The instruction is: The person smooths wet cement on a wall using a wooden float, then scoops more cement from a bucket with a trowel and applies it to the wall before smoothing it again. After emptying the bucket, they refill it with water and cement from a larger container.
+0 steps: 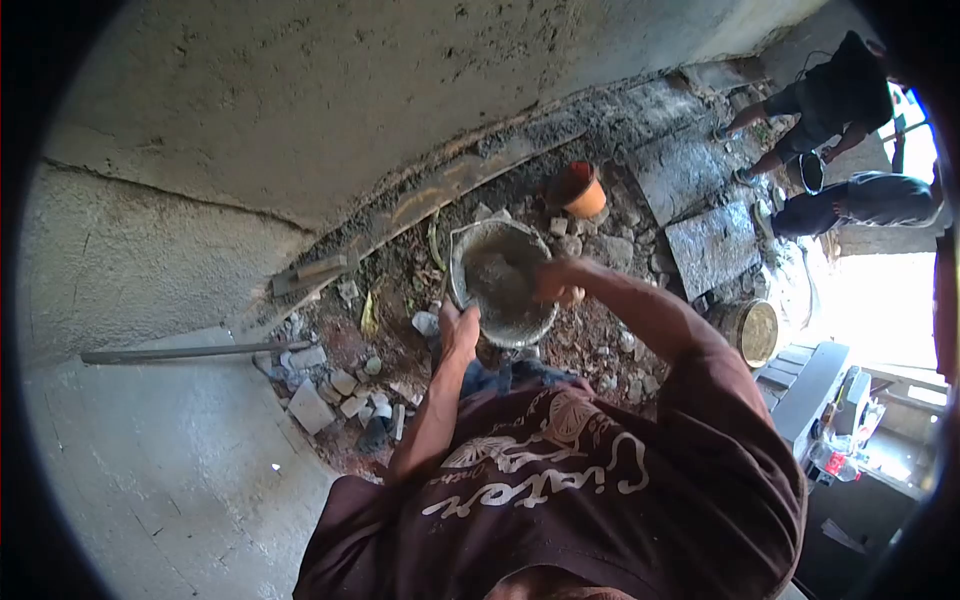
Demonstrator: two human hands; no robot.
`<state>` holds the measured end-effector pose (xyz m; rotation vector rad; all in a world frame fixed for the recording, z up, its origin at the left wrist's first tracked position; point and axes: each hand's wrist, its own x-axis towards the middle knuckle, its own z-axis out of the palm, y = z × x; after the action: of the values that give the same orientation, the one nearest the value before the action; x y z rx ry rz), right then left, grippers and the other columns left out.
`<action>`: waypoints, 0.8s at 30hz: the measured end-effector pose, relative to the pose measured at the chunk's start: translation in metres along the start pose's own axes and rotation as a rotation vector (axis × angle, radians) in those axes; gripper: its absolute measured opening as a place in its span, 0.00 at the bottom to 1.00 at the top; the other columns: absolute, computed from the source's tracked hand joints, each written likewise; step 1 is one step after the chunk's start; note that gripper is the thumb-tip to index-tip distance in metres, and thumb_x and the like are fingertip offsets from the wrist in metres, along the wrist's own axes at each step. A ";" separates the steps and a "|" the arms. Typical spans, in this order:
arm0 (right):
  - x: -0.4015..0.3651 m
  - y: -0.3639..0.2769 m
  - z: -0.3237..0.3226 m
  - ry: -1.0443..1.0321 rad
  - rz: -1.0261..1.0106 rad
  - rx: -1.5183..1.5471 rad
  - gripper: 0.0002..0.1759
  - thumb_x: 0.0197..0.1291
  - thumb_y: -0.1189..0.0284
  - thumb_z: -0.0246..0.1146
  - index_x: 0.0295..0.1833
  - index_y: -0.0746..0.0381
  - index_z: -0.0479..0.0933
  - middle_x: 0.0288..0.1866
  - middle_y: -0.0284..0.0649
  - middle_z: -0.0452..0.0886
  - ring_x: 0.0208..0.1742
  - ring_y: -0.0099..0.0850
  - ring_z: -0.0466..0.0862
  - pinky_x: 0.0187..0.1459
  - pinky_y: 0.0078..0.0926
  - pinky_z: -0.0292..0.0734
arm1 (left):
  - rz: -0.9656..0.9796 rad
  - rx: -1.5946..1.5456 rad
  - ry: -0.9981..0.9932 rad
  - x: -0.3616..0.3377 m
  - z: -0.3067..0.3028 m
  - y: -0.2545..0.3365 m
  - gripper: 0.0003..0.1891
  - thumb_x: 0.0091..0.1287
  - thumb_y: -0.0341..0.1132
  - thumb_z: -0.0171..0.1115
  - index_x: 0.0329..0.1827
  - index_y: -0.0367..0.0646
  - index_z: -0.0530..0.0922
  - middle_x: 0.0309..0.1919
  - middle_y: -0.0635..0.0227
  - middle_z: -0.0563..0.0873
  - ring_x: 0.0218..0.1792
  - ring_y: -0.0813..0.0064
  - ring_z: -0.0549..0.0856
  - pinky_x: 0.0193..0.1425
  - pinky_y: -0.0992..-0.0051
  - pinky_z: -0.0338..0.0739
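A bucket [515,333] with a dirty rim is in front of my body, and wet grey mortar [492,272] lies inside it. My left hand [461,328] is closed on the bucket's near left rim. On the opposite side my right hand [562,281] reaches over the rim with its fingers curled. What those fingers hold, if anything, is hidden against the dark mortar.
An orange bucket [586,196] stands beyond on rubble. Broken stones [345,383] and a long bar [190,352] lie to the left. A rough wall [300,90] runs along the far side. Two people [840,90] are at the right, near another bucket [757,333].
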<state>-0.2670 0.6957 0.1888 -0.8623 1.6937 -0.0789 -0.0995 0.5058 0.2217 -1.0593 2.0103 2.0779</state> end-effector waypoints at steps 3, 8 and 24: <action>-0.065 -0.045 0.016 0.132 0.071 0.202 0.19 0.63 0.57 0.54 0.38 0.60 0.82 0.27 0.42 0.85 0.28 0.35 0.86 0.30 0.35 0.83 | 0.012 -0.098 0.017 0.001 -0.003 0.000 0.21 0.51 0.27 0.58 0.51 0.31 0.76 0.40 0.59 0.83 0.39 0.67 0.80 0.46 0.69 0.75; -0.054 -0.049 0.041 0.471 -0.034 0.020 0.17 0.59 0.59 0.54 0.39 0.59 0.81 0.30 0.45 0.85 0.32 0.38 0.87 0.30 0.38 0.82 | -0.095 0.056 0.037 0.026 -0.012 -0.010 0.20 0.49 0.28 0.60 0.47 0.30 0.75 0.38 0.58 0.82 0.37 0.65 0.80 0.44 0.67 0.75; 0.000 -0.137 -0.039 0.562 0.261 0.017 0.18 0.57 0.59 0.57 0.38 0.64 0.83 0.37 0.49 0.86 0.38 0.42 0.88 0.36 0.42 0.83 | 0.022 0.234 -0.129 0.110 -0.090 0.068 0.25 0.51 0.28 0.57 0.55 0.33 0.74 0.46 0.52 0.83 0.48 0.58 0.82 0.55 0.65 0.74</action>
<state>-0.2330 0.5820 0.2671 -0.6292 2.3148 -0.1690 -0.1788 0.3703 0.2325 -0.8449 2.1424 1.8115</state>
